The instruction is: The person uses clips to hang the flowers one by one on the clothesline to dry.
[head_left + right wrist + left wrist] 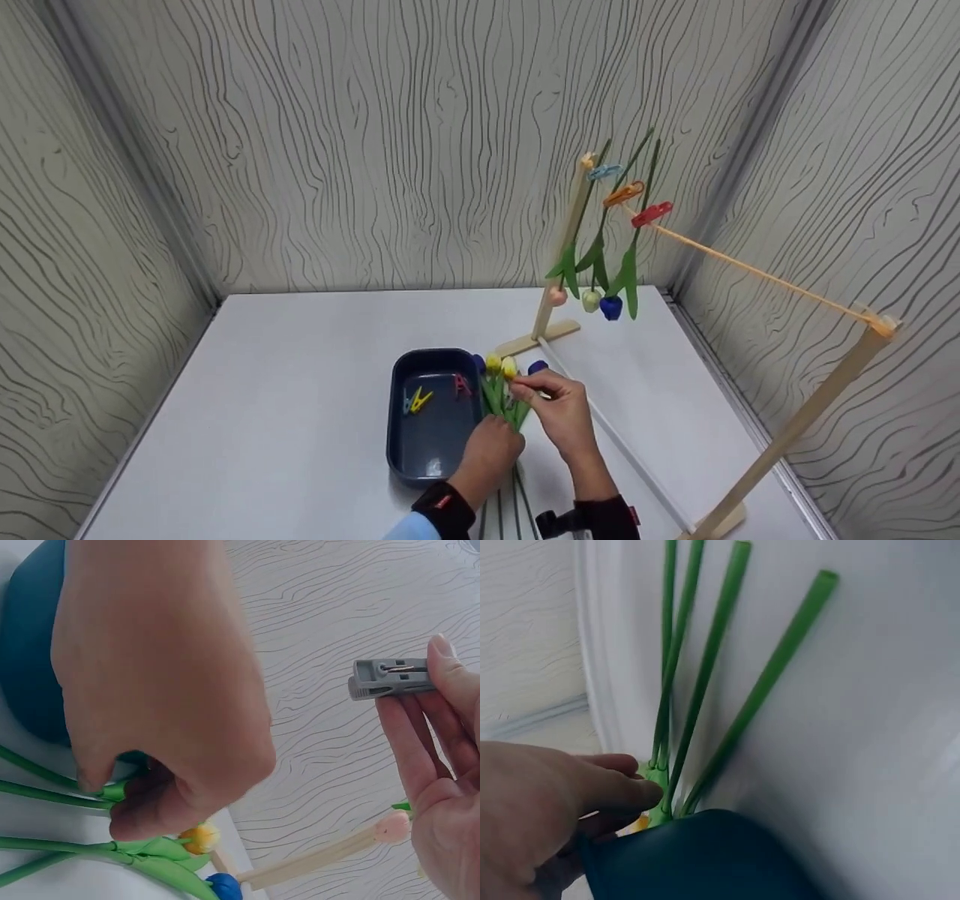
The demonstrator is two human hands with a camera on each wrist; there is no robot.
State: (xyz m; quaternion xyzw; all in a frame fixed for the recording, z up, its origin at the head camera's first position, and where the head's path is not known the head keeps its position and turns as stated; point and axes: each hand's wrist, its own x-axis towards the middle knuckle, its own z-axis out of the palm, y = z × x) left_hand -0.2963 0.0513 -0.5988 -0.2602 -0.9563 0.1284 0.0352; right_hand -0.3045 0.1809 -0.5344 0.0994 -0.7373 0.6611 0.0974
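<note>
My right hand (559, 412) pinches a grey clothespin (390, 679) between thumb and fingers, raised over the table. Low beside the dark blue tray (390, 420), my left hand (491, 452) has its fingers curled round a tulip (114, 792) just where leaf meets stem; its fingertips are partly hidden. Several artificial tulips lie in a bunch there, with a yellow bloom (493, 363) and dark blue bloom (538, 367) pointing away from me. Their green stems (769, 675) run back toward the near table edge.
A yellow clothespin (421, 400), a light blue one (407, 402) and a red one (462, 385) lie in the tray. To the right, an orange cord (750, 267) spans two wooden posts (795, 435). Three tulips hang bloom-down from it, clipped by blue, orange and red clothespins (651, 214).
</note>
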